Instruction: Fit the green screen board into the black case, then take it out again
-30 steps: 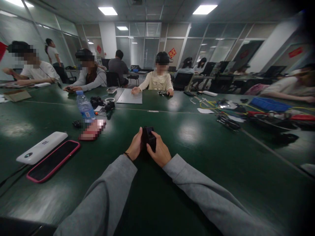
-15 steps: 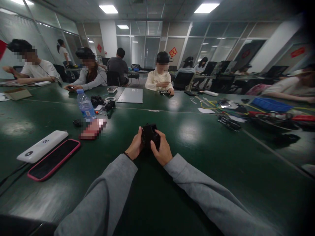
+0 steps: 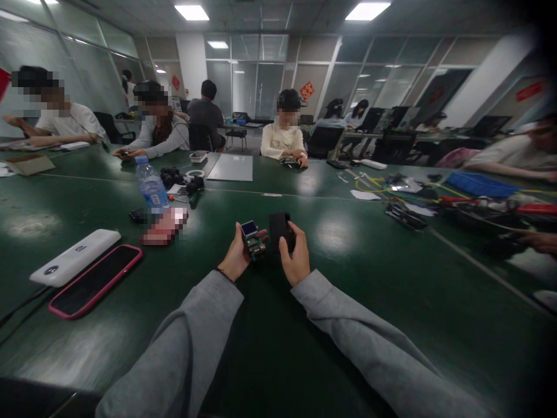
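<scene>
Dim light fell from above

White rectangular ceiling panels (image 3: 192, 13) shone overhead; pale glare pooled on the glossy dark-green tabletop (image 3: 369, 261) at near left and centre. The black boxy casing (image 3: 277, 232) showed little detail. The scene stretched and blurred toward the right, where the edge fell to black.

Long grey sleeves (image 3: 178, 342), thin dark wristband (image 3: 225, 275)

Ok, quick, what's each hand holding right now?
Left hand: closed, holding a green circuit board with a small screen.
Right hand: closed, holding a black case-like part.
</scene>
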The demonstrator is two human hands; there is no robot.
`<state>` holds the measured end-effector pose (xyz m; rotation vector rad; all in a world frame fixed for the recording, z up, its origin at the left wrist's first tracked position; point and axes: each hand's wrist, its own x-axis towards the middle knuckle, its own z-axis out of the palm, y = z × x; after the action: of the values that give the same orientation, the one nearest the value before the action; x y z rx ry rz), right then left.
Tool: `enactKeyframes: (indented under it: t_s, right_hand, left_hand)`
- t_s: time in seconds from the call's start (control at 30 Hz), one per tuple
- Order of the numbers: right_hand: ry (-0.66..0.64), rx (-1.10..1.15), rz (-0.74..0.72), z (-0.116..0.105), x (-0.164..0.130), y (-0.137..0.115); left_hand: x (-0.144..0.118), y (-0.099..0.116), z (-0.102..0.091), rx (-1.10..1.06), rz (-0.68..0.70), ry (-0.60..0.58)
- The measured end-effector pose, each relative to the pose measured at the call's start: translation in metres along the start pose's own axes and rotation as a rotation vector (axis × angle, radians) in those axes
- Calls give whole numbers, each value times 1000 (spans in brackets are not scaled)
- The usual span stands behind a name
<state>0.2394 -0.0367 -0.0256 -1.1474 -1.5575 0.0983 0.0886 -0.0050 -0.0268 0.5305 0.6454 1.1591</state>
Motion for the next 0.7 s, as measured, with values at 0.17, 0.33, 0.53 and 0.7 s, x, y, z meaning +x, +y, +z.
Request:
enactKeyframes:
  t_s: [0.17, 0.33, 0.53, 0.7]
  right_hand:
    - [-18, 19, 37, 4, 0, 7]
    - [-52, -43, -44, 1, 0, 0]
    - [-181, -119, -111, 1, -2, -3]
    - [-204, -112, -56, 3, -3, 2]
  left_hand:
    - [0, 1, 1, -9, -45, -18]
    - [-1, 1, 3, 11, -88, -40]
    - [-1, 0, 2, 10, -91, -94]
    - [1, 0, 1, -4, -115, -95]
